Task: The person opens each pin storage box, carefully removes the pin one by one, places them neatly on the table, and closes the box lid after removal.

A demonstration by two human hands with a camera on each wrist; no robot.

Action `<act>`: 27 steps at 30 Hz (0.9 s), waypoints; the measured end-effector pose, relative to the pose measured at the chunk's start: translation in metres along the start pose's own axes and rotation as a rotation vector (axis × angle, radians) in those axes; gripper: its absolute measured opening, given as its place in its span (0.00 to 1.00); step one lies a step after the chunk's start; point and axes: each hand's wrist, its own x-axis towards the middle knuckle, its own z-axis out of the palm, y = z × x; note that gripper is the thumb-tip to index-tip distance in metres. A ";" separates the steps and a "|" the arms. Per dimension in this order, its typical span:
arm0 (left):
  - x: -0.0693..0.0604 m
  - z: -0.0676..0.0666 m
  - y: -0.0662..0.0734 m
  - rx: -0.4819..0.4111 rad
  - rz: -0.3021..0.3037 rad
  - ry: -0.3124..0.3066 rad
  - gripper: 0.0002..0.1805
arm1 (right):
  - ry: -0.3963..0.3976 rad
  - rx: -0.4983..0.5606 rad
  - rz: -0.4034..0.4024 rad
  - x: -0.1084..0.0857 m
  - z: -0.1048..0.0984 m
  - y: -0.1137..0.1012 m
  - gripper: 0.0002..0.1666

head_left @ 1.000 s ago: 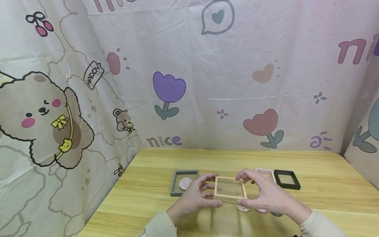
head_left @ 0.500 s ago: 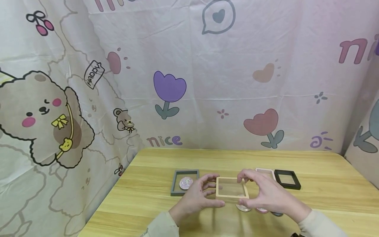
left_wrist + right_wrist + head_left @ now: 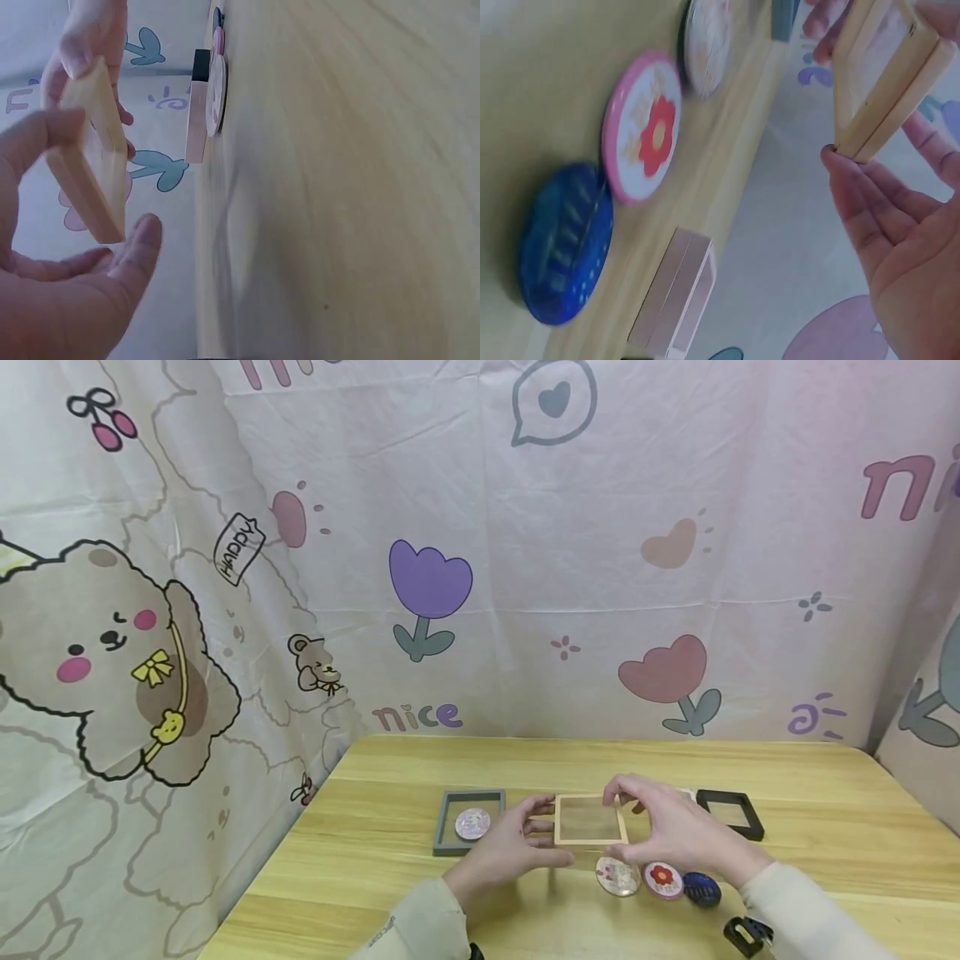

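A square pale-wood-coloured display frame (image 3: 590,842) with a see-through middle is held above the table. My left hand (image 3: 513,846) holds its left side, fingers behind and thumb along the lower edge. On the right side, my right hand (image 3: 675,831) grips it between thumb and curled fingers. The left wrist view shows the left hand (image 3: 71,307) with a finger against the frame's edge. Below the right hand lie a pale round badge (image 3: 618,877), a pink-rimmed badge with a red flower (image 3: 663,880) and a dark blue oval piece (image 3: 701,889).
A grey frame (image 3: 439,835) lies at the left with a round pinkish badge (image 3: 472,823) on it. At the right lies a black frame (image 3: 752,828). A pale pink frame (image 3: 676,292) is mostly hidden behind the right hand in the head view. A patterned cloth hangs behind.
Both hands have raised the pale frame a little and turned its face more toward the head camera. The badges below are now more visible.
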 end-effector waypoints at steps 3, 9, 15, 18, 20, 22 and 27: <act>0.001 -0.002 -0.003 0.033 -0.007 0.038 0.46 | 0.002 -0.009 0.016 0.006 0.004 0.011 0.33; -0.004 -0.010 -0.006 0.066 0.002 0.063 0.41 | -0.001 -0.030 0.029 0.015 0.008 0.034 0.33; -0.007 -0.015 -0.007 0.054 0.012 0.047 0.37 | -0.025 -0.058 0.044 0.022 0.011 0.051 0.34; -0.008 -0.016 -0.007 0.068 0.011 0.050 0.36 | -0.042 -0.052 0.050 0.024 0.012 0.057 0.34; -0.008 -0.017 -0.007 0.074 0.012 0.054 0.35 | -0.057 -0.048 0.051 0.026 0.012 0.060 0.34; -0.008 -0.017 -0.007 0.081 0.017 0.059 0.34 | -0.071 -0.045 0.050 0.027 0.012 0.062 0.34; -0.007 -0.018 -0.005 0.108 0.042 0.071 0.32 | -0.105 -0.058 0.040 0.030 0.010 0.066 0.36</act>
